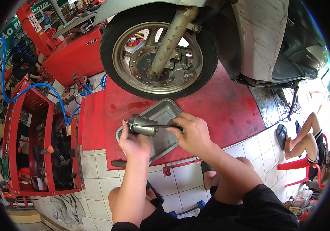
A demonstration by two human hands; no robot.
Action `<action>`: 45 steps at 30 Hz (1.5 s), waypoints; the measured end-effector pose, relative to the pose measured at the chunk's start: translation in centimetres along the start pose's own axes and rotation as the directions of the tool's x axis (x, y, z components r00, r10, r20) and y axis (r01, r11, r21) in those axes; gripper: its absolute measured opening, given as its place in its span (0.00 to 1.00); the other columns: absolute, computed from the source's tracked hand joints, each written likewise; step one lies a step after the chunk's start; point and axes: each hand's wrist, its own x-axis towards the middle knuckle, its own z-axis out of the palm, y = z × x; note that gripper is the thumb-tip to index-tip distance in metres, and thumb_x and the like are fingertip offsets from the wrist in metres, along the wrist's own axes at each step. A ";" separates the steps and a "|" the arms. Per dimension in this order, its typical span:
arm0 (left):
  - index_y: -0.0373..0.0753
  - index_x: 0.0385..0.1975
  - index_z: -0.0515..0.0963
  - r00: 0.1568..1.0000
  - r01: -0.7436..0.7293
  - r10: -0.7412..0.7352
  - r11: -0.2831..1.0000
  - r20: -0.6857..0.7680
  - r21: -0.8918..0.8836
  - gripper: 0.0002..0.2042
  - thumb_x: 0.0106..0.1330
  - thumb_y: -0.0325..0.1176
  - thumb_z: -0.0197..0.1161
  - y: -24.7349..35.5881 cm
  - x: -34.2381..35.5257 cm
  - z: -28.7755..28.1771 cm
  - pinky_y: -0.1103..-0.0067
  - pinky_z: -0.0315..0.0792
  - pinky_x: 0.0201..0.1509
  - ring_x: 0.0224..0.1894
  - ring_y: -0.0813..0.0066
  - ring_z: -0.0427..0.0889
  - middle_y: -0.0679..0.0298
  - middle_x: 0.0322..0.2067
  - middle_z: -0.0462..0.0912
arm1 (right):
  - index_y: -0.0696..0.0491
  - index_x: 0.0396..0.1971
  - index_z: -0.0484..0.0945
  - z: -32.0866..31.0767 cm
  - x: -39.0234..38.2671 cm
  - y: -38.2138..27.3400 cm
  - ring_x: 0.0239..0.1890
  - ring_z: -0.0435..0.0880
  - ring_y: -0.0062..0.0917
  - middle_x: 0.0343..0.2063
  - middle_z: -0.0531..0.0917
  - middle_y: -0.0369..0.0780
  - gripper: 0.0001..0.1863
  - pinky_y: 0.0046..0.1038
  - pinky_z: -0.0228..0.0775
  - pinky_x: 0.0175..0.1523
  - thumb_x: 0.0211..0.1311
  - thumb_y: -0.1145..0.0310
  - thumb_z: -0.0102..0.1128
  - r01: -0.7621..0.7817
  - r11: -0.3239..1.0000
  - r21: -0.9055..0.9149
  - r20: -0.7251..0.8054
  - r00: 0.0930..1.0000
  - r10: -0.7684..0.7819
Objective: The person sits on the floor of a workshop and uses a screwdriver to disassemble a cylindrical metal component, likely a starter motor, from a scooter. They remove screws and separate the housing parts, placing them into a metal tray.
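Hands at work over a metal tray [165, 111] that sits on the red lift platform [226, 104], just below the scooter's front wheel [159, 48]. Left hand [134, 142] in a clenched grip around a small grey metal cylinder [142, 125], holding it roughly level above the tray's left part. Right hand [192, 133] pinches a thin dark rod-like tool [161, 126] whose tip runs into the cylinder's right end; fingers closed on its handle, so both grips are grasping, neither released.

Progress, as a judgement: the cylinder is already off the scooter and in hand, and the probing or cleaning of it looks mid-way. The tray looks bare, so no parts appear set down yet. Brake caliper [180, 71] is on the wheel's disc, wheel mounted. Left to do: finish with the rod and put the cylinder back or down. Cannot tell what the tool tip is doing inside, hidden by the cylinder.

Cylinder relative to grip: wrapped by left palm and fingers from below, wide end poking out left of the fist, narrow end facing the right hand, the two hands near each other, joined only by the rod.

Left of the tray, well apart: red tool cart [38, 146] with a blue hose [15, 88]. Right of the tray, well apart: another person's legs [303, 134] on a red chair.
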 end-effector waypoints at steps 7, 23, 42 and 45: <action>0.35 0.50 0.75 1.000 -0.001 0.001 1.000 0.002 0.000 0.16 0.74 0.42 0.58 0.1 0.2 -0.4 0.60 0.66 0.68 0.56 0.57 0.77 0.57 0.50 0.81 | 0.56 0.36 0.85 0.1 0.0 -0.7 0.29 0.84 0.40 0.28 0.83 0.42 0.09 0.36 0.75 0.34 0.54 0.73 0.71 -0.026 0.998 0.050 0.014 1.000 0.025; 0.38 0.50 0.74 1.000 0.027 -0.027 0.999 -0.008 -0.026 0.14 0.73 0.40 0.59 0.0 0.3 -0.7 0.59 0.66 0.67 0.57 0.56 0.76 0.57 0.50 0.81 | 0.55 0.40 0.85 0.2 0.2 0.1 0.33 0.87 0.38 0.33 0.86 0.44 0.12 0.34 0.78 0.35 0.54 0.73 0.72 0.026 0.999 0.044 0.011 1.000 -0.026; 0.35 0.51 0.74 1.000 0.002 -0.003 1.000 -0.024 -0.013 0.16 0.74 0.41 0.57 0.3 0.2 -0.3 0.61 0.67 0.66 0.55 0.56 0.77 0.56 0.49 0.81 | 0.54 0.39 0.84 0.4 0.6 0.8 0.30 0.83 0.40 0.32 0.81 0.41 0.13 0.36 0.75 0.33 0.53 0.71 0.72 0.106 0.994 -0.034 -0.045 0.993 -0.107; 0.36 0.50 0.75 1.000 0.018 -0.018 1.000 -0.020 -0.007 0.15 0.74 0.41 0.56 0.4 0.2 -0.4 0.60 0.67 0.66 0.55 0.56 0.77 0.57 0.49 0.81 | 0.55 0.39 0.83 0.2 0.8 0.7 0.33 0.84 0.42 0.35 0.82 0.42 0.13 0.38 0.76 0.36 0.54 0.69 0.71 0.101 0.995 -0.012 0.005 0.995 -0.101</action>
